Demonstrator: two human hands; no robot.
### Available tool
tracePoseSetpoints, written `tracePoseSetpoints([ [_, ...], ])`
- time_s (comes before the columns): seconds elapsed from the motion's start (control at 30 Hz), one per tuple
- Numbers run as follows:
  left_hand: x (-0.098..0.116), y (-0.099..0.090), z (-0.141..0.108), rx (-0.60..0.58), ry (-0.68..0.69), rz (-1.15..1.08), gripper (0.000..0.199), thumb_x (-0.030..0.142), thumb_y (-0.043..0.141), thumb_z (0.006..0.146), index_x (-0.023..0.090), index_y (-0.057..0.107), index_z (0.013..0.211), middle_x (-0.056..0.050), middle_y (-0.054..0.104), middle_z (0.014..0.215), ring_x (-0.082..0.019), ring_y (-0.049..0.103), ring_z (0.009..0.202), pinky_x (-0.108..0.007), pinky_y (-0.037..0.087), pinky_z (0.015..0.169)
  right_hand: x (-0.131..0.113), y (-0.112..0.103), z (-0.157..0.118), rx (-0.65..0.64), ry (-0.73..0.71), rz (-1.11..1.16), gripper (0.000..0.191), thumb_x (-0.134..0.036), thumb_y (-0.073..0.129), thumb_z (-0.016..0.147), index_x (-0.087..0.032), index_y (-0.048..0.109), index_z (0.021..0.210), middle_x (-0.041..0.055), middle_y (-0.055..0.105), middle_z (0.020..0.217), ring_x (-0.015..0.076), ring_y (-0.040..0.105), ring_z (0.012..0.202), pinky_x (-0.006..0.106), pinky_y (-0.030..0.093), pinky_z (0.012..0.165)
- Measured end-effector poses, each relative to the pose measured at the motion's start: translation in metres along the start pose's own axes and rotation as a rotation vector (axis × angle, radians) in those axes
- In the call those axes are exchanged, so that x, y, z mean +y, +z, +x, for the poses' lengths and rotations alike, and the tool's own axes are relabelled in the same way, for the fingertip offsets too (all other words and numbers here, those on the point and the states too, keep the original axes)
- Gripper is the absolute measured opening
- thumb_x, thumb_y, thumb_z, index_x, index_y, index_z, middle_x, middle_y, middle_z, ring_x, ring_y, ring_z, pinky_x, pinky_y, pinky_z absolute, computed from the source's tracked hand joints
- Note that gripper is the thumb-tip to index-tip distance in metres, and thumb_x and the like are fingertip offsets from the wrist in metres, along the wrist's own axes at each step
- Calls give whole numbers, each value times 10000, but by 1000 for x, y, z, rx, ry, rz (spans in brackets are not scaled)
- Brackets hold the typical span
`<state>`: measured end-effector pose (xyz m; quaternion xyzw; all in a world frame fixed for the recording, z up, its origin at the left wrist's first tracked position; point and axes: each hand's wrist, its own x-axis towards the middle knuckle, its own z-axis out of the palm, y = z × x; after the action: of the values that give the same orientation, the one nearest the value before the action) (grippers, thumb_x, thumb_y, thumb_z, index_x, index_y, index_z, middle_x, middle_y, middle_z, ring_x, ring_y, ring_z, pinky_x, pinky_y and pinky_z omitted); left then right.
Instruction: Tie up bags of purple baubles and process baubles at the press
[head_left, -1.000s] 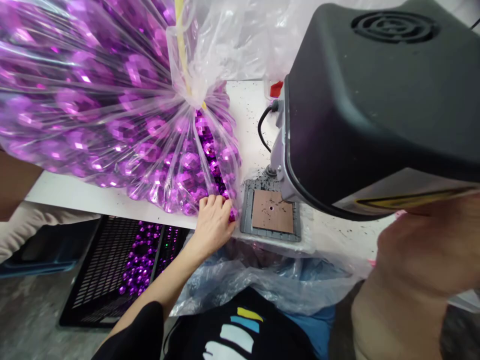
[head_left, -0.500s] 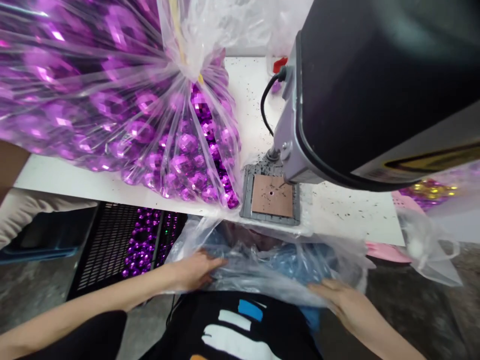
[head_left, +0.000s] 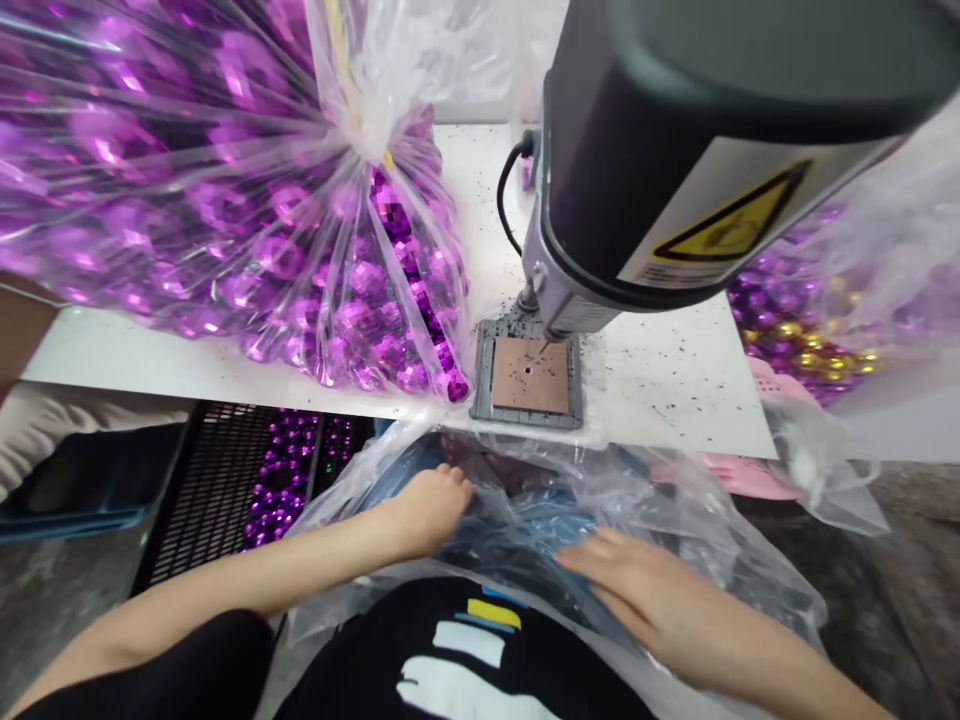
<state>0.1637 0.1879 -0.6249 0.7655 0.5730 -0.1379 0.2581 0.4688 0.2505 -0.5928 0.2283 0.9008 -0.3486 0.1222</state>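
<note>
A clear plastic sheet (head_left: pixel 720 530) hangs from the table's front edge and spreads over my lap, with blue denim showing through. My left hand (head_left: pixel 431 508) is over its left half, fingers curled in and their tips turned away from view. What they hold, if anything, is hidden. On the right half, my right hand (head_left: pixel 630 580) lies palm down with fingers stretched out, touching the plastic. Just beyond the hands, a small machine (head_left: pixel 660 200) with a black housing stands over a grey base with a brown square plate (head_left: pixel 530 375) that has a hole.
A big tied plastic bag of shiny purple beads (head_left: pixel 225 220) covers the left of the white table (head_left: pixel 667 390). Dark scraps dot the tabletop. Below left is a black crate (head_left: pixel 202 490) with purple bead strings. Pink plastic (head_left: pixel 750 475) and more beads (head_left: pixel 810 320) are at right.
My left hand has moved up and right, and its fingers have curled in. The right hand has come inward to the left and lies flatter. The plastic now spreads wider on both sides.
</note>
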Motion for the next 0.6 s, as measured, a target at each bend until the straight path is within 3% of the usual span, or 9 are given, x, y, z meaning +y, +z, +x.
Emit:
tracePoseSetpoints([
  [0.07, -6, 21, 8, 79, 11, 77, 377, 282, 656, 844, 126, 653, 1187, -198, 667, 1163, -362, 598, 1167, -572, 401, 1067, 12, 8, 33, 17, 26, -84, 411, -311, 386, 975, -358, 564, 1343, 15, 637, 1279, 163, 607, 1163, 338, 538, 970],
  [0.13, -29, 50, -5, 154, -42, 78, 777, 398, 799, 721, 160, 511, 1402, -225, 471, 1478, -430, 357, 1423, -638, 266, 1153, 41, 37, 45, 69, 153, -254, 451, -351, 557, 894, -289, 589, 1340, 102, 585, 1356, 288, 561, 1247, 509, 495, 1025],
  [0.17, -43, 64, -17, 163, -123, 48, 856, 433, 799, 716, 175, 452, 1456, -225, 377, 1551, -433, 299, 1457, -623, 291, 1149, 58, 54, 42, 81, 210, -281, 497, -317, 610, 849, -222, 599, 1337, 170, 585, 1334, 348, 572, 1218, 588, 484, 995],
  [0.23, -66, 83, -42, 153, -212, -47, 824, 483, 688, 820, 216, 350, 1523, -191, 312, 1599, -398, 312, 1465, -572, 358, 1130, 87, 83, 27, 169, 311, -374, 570, -323, 619, 835, -272, 541, 1397, 170, 574, 1350, 404, 559, 1222, 679, 449, 966],
  [0.3, -70, 80, -57, 100, -276, -65, 739, 434, 628, 863, 243, 355, 1522, -148, 353, 1589, -383, 336, 1457, -550, 384, 1114, 100, 94, 13, 176, 359, -429, 606, -256, 630, 809, -327, 527, 1402, 140, 538, 1403, 418, 515, 1286, 681, 427, 1005],
  [0.4, -42, 25, -55, -35, -232, 0, 452, 259, 612, 851, 156, 605, 1291, -173, 589, 1370, -383, 516, 1303, -511, 435, 1040, 80, 70, 11, 51, 322, -315, 573, -211, 607, 811, -302, 564, 1375, 126, 565, 1376, 371, 551, 1268, 586, 475, 1036],
  [0.47, -19, -28, -43, -53, -37, -78, 228, 209, 471, 938, 178, 672, 1040, -85, 714, 986, -258, 670, 936, -367, 504, 834, 51, 39, 21, -14, 235, -132, 491, -333, 543, 895, -298, 555, 1385, 94, 628, 1297, 303, 626, 1173, 495, 537, 997],
  [0.53, -7, -77, -29, 160, 80, -127, 249, 207, 398, 988, 199, 647, 990, -43, 688, 918, -191, 632, 815, -300, 473, 731, 22, 9, 33, -3, 139, -3, 478, -448, 472, 945, -342, 517, 1410, 48, 631, 1298, 256, 637, 1157, 445, 546, 1002],
  [0.6, -11, -108, -14, 445, 29, 21, 243, 142, 398, 970, 172, 637, 944, -72, 671, 914, -214, 593, 843, -335, 447, 754, 1, -14, 41, 16, 102, 13, 476, -470, 453, 956, -364, 501, 1417, 29, 605, 1339, 251, 612, 1205, 462, 514, 1055],
])
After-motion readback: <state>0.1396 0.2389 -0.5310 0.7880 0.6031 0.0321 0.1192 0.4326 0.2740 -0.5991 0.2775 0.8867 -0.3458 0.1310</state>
